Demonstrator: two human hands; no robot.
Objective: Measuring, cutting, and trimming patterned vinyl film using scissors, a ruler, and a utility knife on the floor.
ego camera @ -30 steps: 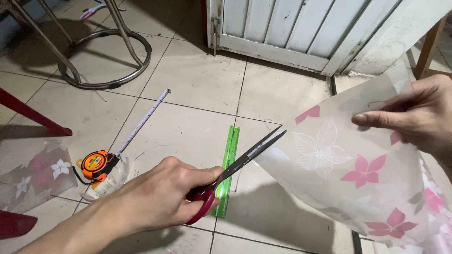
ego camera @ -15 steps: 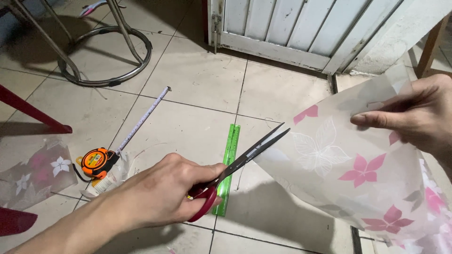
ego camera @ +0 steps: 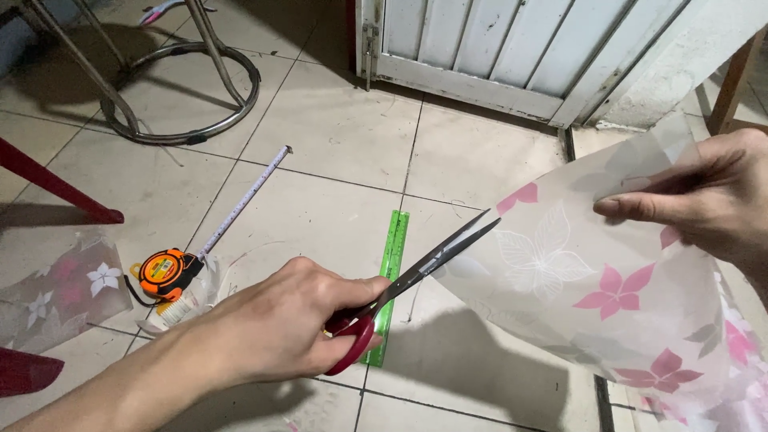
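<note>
A cut was being started: red-handled scissors, gripped in the left hand, met the flowered sheet. The sheet was pinched taut by the right hand; steady tension seemed needed next.

Left hand low at the centre grips scissors, blades meeting the sheet's left edge; right hand pinches its upper right. Ruler lies on the floor beneath the scissors, tape measure further left, stool base behind it.
</note>
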